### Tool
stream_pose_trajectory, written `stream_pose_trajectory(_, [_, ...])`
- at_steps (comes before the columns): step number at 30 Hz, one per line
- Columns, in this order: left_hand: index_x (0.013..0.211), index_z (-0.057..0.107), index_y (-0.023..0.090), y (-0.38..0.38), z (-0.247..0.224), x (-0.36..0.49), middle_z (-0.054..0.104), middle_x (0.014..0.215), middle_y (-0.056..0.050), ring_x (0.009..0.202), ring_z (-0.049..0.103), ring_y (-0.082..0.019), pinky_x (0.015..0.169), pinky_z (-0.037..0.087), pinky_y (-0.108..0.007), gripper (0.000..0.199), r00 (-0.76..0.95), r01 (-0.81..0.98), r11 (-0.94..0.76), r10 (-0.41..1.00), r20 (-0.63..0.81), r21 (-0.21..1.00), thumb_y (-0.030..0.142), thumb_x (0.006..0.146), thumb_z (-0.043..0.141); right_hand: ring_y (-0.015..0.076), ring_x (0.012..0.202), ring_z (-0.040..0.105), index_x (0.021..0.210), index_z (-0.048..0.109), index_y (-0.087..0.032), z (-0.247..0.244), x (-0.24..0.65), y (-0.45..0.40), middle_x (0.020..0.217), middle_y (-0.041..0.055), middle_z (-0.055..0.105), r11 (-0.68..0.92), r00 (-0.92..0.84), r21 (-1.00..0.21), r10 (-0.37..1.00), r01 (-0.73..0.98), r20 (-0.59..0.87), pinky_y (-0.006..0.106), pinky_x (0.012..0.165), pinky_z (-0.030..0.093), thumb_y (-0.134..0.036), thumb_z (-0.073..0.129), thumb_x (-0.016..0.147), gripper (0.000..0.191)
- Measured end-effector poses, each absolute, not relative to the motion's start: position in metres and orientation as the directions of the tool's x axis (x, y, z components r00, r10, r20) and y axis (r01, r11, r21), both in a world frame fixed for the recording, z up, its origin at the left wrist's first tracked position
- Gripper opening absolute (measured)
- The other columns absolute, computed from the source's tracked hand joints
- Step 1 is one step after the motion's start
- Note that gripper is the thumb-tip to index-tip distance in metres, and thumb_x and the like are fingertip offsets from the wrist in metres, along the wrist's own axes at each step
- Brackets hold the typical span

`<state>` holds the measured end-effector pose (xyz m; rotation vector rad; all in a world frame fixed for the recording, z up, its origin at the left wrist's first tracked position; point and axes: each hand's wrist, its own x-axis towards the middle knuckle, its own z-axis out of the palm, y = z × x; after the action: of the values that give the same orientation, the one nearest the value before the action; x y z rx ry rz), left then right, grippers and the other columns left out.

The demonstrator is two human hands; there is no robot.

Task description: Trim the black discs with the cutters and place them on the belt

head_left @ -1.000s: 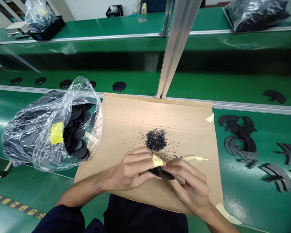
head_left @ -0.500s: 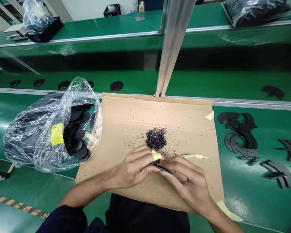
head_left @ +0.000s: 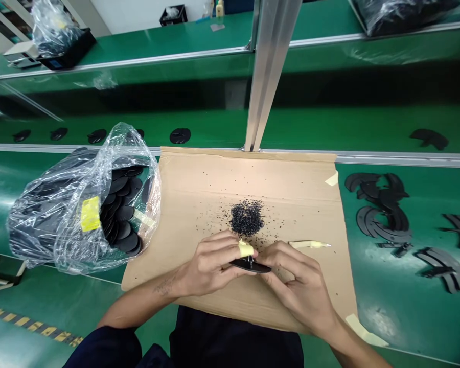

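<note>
Hiding parts of a thin black disc (head_left: 255,267), your hands (head_left: 210,265) pinch it nearly edge-on, six o'clock from the grains (head_left: 247,219).

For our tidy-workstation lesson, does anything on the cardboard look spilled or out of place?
Yes: some small black pieces lie scattered across the cardboard, outside their main heap, so they look slightly spilled.

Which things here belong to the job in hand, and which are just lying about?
Likely the job:
black disc, between left hand and right hand
pile of small black pieces
clear bag of discs
cardboard

Apparently lying about:
curved black parts, right
black crate, upper left
</note>
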<state>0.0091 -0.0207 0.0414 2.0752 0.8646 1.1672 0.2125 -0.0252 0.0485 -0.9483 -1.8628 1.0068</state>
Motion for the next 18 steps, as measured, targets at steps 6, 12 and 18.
stream_pose_trajectory(6, [0.109,0.070,0.014,-0.022,0.040,0.010,0.074,0.085,-0.006,0.077,0.066,-0.017,0.073,0.055,-0.033,0.017,0.414,0.208,-0.609,0.764,0.495,0.765,0.018,0.093,0.066,0.0178,0.070,0.064,0.084,0.066,-0.019,0.048,0.214,-0.027,0.076,0.0045,0.065,0.409,-0.406,-0.868,0.870,0.282,0.279,0.030,0.059,0.053,-0.018,0.063,0.092,0.009])
stream_pose_trajectory(12, [0.111,0.072,0.016,-0.024,0.038,0.010,0.073,0.084,-0.007,0.080,0.063,-0.018,0.074,0.053,-0.033,0.029,0.375,0.158,-0.516,0.820,0.433,0.842,0.036,0.090,0.071,0.0161,0.072,0.066,0.085,0.068,-0.019,0.048,0.214,-0.024,0.079,0.0048,0.068,0.414,-0.404,-0.889,0.860,0.196,0.312,0.029,0.060,0.055,-0.016,0.064,0.092,0.009])
stream_pose_trajectory(18, [0.108,0.076,0.015,-0.016,0.042,0.003,0.071,0.096,-0.012,0.084,0.066,-0.017,0.080,0.054,-0.032,0.048,0.537,-0.166,-0.052,0.833,0.134,0.985,0.055,0.097,0.050,0.0159,0.073,0.069,0.087,0.073,-0.020,0.045,0.215,-0.017,0.081,0.0044,0.072,0.341,-0.431,-0.939,0.855,0.050,0.287,0.030,0.062,0.058,-0.022,0.070,0.090,0.005])
